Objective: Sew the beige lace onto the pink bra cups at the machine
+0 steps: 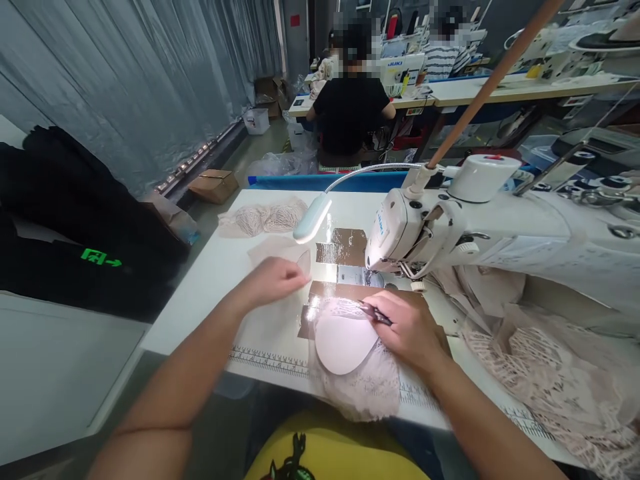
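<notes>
This is a sewing workshop with more than one person in it. A big white sewing machine stands on a white bench with ruler marks along its edge. A small lamp on a bendy neck is lit beside it. Pale lace cloth lies in a heap on the right. Farther back, a person in a black top sits at another long bench, with more sewing machines. Cardboard boxes and a green exit sign show on the left.

Left fingers curled, right fingers bent
</notes>
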Demonstrator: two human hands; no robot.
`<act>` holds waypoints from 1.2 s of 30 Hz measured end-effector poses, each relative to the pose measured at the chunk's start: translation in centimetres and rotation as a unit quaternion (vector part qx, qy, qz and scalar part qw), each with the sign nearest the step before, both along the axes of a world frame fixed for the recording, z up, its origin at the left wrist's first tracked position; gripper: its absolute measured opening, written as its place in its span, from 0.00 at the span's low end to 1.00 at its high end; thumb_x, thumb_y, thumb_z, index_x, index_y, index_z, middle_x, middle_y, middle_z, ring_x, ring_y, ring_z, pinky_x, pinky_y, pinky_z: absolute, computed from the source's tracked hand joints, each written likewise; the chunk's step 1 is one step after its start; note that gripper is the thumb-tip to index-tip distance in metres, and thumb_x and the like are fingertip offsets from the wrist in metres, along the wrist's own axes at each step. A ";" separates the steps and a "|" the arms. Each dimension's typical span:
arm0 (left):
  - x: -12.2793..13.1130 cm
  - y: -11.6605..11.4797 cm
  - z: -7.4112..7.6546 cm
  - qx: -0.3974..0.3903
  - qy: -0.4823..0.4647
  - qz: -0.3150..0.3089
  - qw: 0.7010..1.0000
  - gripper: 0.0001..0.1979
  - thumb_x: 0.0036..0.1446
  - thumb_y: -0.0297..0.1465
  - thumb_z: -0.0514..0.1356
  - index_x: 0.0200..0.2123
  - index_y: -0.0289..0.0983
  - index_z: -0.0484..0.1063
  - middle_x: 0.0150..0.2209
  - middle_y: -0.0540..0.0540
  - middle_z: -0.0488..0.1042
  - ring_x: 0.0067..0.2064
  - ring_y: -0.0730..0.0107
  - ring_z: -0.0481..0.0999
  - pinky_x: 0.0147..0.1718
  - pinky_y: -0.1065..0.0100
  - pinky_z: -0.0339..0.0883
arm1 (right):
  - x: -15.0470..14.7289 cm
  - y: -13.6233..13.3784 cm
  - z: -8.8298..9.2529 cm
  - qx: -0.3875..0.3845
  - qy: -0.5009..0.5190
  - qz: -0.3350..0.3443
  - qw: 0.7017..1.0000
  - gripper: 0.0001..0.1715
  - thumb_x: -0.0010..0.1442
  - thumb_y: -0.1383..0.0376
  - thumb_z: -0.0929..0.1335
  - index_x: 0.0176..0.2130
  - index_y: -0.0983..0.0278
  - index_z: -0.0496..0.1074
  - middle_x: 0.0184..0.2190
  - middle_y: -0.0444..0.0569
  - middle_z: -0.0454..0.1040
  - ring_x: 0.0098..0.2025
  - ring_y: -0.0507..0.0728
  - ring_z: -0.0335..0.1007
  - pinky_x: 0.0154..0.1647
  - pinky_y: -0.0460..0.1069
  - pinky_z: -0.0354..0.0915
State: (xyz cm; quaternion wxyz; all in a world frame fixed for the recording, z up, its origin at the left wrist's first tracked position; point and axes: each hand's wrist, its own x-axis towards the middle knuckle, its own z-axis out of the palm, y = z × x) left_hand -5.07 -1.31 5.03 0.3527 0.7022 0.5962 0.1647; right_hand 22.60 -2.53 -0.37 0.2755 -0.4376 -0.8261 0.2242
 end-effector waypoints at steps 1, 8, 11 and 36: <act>0.8 -0.1 -0.2 -0.023 0.031 -0.030 0.999 0.19 0.54 0.42 0.56 0.18 0.36 0.67 0.18 0.51 0.65 0.22 0.72 0.64 0.23 0.70 0.52 | -0.3 0.0 -0.1 -0.004 -0.006 0.002 1.000 0.12 0.60 0.66 0.60 0.36 0.62 0.72 0.38 0.50 0.75 0.39 0.57 0.70 0.37 0.49 0.64; 4.1 -1.3 -3.4 0.000 -0.007 -0.043 0.999 0.13 0.56 0.35 0.54 0.21 0.36 0.64 0.21 0.51 0.65 0.24 0.74 0.62 0.24 0.70 0.51 | -1.0 0.3 -0.3 -0.114 -0.079 -0.024 0.990 0.12 0.60 0.59 0.62 0.32 0.61 0.71 0.28 0.45 0.73 0.30 0.57 0.67 0.30 0.49 0.60; 3.9 -1.4 -4.1 -0.118 -0.225 0.009 0.967 0.15 0.56 0.41 0.57 0.27 0.35 0.67 0.21 0.53 0.64 0.23 0.76 0.62 0.24 0.72 0.54 | -0.8 0.0 0.2 -0.167 -0.005 -0.010 0.986 0.14 0.60 0.59 0.62 0.26 0.62 0.68 0.24 0.44 0.70 0.28 0.54 0.64 0.28 0.48 0.57; 6.9 -3.0 -5.7 -0.129 -0.396 -0.048 0.908 0.13 0.53 0.36 0.64 0.38 0.32 0.80 0.34 0.42 0.78 0.36 0.68 0.74 0.36 0.70 0.66 | 0.1 0.0 1.6 -0.259 0.098 0.074 0.958 0.08 0.58 0.60 0.67 0.37 0.61 0.72 0.32 0.45 0.73 0.34 0.54 0.68 0.34 0.48 0.63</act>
